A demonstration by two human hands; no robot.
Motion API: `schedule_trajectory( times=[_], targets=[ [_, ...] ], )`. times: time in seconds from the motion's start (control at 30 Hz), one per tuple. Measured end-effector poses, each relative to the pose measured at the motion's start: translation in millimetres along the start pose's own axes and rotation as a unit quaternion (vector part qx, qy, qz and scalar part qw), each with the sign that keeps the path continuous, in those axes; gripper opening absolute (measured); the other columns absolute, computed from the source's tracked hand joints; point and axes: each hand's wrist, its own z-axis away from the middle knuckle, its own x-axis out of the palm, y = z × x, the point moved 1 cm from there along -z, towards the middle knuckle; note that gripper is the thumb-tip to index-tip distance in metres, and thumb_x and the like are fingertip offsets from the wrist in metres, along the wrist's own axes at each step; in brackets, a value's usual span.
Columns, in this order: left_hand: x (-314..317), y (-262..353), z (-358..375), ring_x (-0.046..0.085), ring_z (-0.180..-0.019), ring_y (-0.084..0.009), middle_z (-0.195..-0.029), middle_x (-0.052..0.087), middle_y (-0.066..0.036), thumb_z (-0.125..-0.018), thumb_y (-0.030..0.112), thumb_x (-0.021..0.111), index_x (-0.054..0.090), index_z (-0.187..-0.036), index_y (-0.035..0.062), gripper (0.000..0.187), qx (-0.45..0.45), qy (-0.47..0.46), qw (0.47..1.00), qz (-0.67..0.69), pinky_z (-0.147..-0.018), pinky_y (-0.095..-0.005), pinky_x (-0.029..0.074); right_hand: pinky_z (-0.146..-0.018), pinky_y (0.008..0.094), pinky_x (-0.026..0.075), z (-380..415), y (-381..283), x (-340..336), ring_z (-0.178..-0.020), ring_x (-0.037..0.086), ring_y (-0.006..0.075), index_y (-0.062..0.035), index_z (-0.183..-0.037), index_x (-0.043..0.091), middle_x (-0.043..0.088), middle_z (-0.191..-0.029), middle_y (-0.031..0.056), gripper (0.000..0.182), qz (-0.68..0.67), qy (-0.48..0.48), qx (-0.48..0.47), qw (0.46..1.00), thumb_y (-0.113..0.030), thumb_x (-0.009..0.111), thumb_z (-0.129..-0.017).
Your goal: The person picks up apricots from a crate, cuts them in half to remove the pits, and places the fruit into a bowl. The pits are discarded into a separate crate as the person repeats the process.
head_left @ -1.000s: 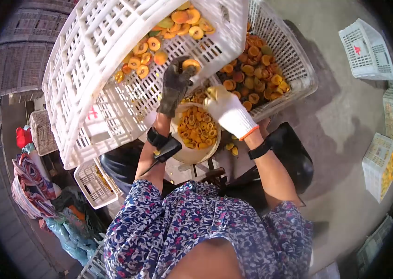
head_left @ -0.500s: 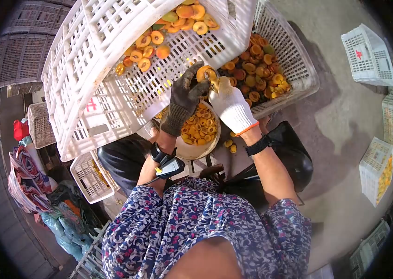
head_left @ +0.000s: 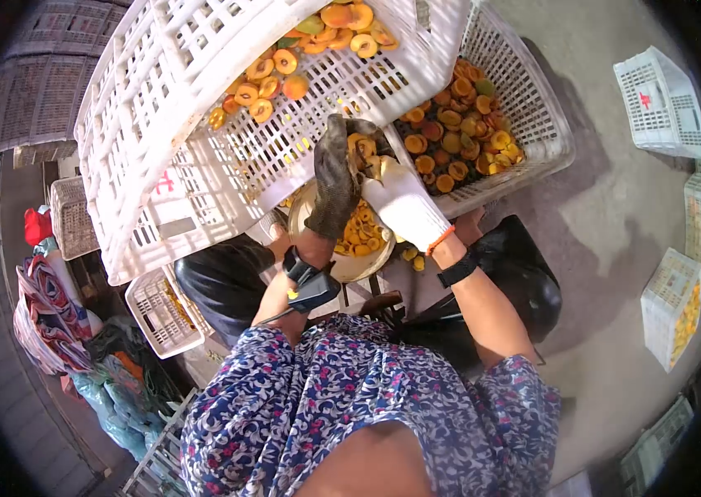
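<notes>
My left hand (head_left: 335, 178), in a dark, stained glove, is closed around an orange peach half (head_left: 360, 147). Against it my right hand (head_left: 403, 203), in a white knit glove with an orange cuff, has its fingers closed; what they grip, if anything, is hidden. Just below both hands is a pale round tub (head_left: 359, 272) holding yellow-orange fruit pieces (head_left: 360, 234). Above left, a tilted white crate (head_left: 201, 178) contains peach halves (head_left: 261, 88). Beyond my right hand, another white crate (head_left: 524, 99) has darker fruit halves (head_left: 458, 124) in it.
A smaller white crate (head_left: 161, 319) is by my left knee, near bundled cloth and plastic bags (head_left: 110, 398). Several white crates stand along the right, one with orange fruit (head_left: 685, 323). A few yellow pieces (head_left: 413, 258) lie beside the tub.
My left hand has turned at the wrist and moved slightly right and down, now more side-on. My right hand has shifted slightly lower and left, still beside the peach half.
</notes>
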Motion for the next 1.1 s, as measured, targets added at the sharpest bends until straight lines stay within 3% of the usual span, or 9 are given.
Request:
schedule_trajectory(
  times=[0.2,0.33,0.4,0.47,0.6,0.73,0.8,0.87,1.1],
  targets=[
    [-16.5,-9.0,-7.9,0.058,-0.077,-0.0216,-0.087,0.061,-0.011,-0.1,0.044,0.027,0.06,-0.087,0.0003,0.056,-0.041,-0.125,0.99,0.048,-0.076,-0.0337,0.047,-0.05,0.0351,0.044,12.9,9.3,-10.8,-0.05,0.056,0.0247,0.0057,-0.078,0.055,0.053,-0.056,0.0146,0.034,-0.084,-0.083,-0.094,0.989,-0.027,0.052,-0.083],
    [-7.2,-11.2,-9.1,0.051,-0.068,-0.0227,-0.071,0.051,-0.01,-0.099,0.046,0.031,0.051,-0.069,0.0057,0.054,-0.071,-0.228,0.899,0.366,-0.071,-0.0423,0.049,-0.036,0.0283,0.036,19.5,5.3,-7.9,-0.037,0.045,0.0153,-0.0005,-0.071,0.054,0.041,-0.048,0.0045,0.034,-0.205,-0.255,0.017,0.945,-0.028,0.05,-0.091],
    [-6.6,-6.4,-1.2,0.047,-0.062,-0.021,-0.066,0.046,-0.007,-0.098,0.046,0.033,0.046,-0.067,0.0082,0.051,-0.094,-0.194,0.896,0.387,-0.069,-0.0429,0.048,-0.033,0.0265,0.034,13.8,22.8,15.9,-0.038,0.043,0.0125,-0.0051,-0.067,0.052,0.039,-0.048,-0.0016,0.036,-0.568,-0.383,0.107,0.72,-0.032,0.053,-0.09],
    [-15.0,-14.0,1.8,0.049,-0.066,-0.0207,-0.068,0.049,-0.006,-0.098,0.045,0.035,0.05,-0.071,0.0089,0.047,-0.088,0.015,0.886,0.455,-0.067,-0.0405,0.048,-0.032,0.025,0.033,12.5,15.5,7.9,-0.039,0.043,0.0106,-0.0083,-0.07,0.052,0.046,-0.054,-0.0021,0.031,-0.493,-0.463,0.106,0.729,-0.032,0.054,-0.089],
    [-55.0,-25.1,-26.3,0.059,-0.097,-0.0208,-0.108,0.058,-0.008,-0.096,0.049,0.039,0.051,-0.114,0.0061,0.048,-0.141,-0.005,0.985,0.101,-0.084,-0.0379,0.05,-0.042,0.0313,0.041,37.0,-0.3,17.7,-0.046,0.053,0.0209,0.0017,-0.088,0.057,0.058,-0.062,0.0106,0.036,0.124,-0.347,-0.095,0.925,-0.034,0.053,-0.086],
    [-28.7,-9.2,-59.7,0.044,-0.124,-0.0248,-0.136,0.043,-0.012,-0.093,0.048,0.047,0.039,-0.136,0.0083,0.059,-0.001,-0.153,0.987,-0.042,-0.1,-0.0425,0.04,-0.045,0.0349,0.045,27.5,10.1,9.5,-0.051,0.059,0.0251,0.0054,-0.081,0.058,0.057,-0.058,0.0157,0.037,0.095,-0.302,-0.067,0.946,-0.031,0.05,-0.084],
    [-45.5,-20.4,-82.4,0.048,-0.117,-0.0319,-0.132,0.046,-0.016,-0.09,0.038,0.056,0.044,-0.133,0.0086,0.053,0.156,0.028,0.755,-0.636,-0.097,-0.0438,0.04,-0.045,0.0356,0.046,22.5,9.8,6.2,-0.051,0.06,0.0258,0.0059,-0.083,0.057,0.058,-0.061,0.017,0.037,0.079,-0.273,-0.07,0.956,-0.03,0.049,-0.084],
    [-70.7,-27.6,-91.7,0.051,-0.11,-0.0364,-0.132,0.046,-0.017,-0.086,0.028,0.058,0.048,-0.128,0.0105,0.047,0.121,0.067,0.64,-0.756,-0.091,-0.0476,0.042,-0.045,0.0359,0.047,18.4,12.5,8.2,-0.048,0.059,0.0257,0.0059,-0.085,0.057,0.06,-0.064,0.0175,0.037,0.097,-0.262,-0.084,0.956,-0.031,0.049,-0.085],
    [-101.0,-50.6,-75.4,0.053,-0.109,-0.0366,-0.121,0.055,-0.016,-0.081,0.02,0.063,0.052,-0.123,0.011,0.045,0.182,-0.009,0.677,-0.713,-0.09,-0.0459,0.044,-0.038,0.0345,0.045,19.4,0.6,-8.1,-0.048,0.059,0.0268,0.0043,-0.092,0.055,0.061,-0.067,0.017,0.034,0.075,-0.242,-0.038,0.967,-0.028,0.049,-0.083]
  ],
)
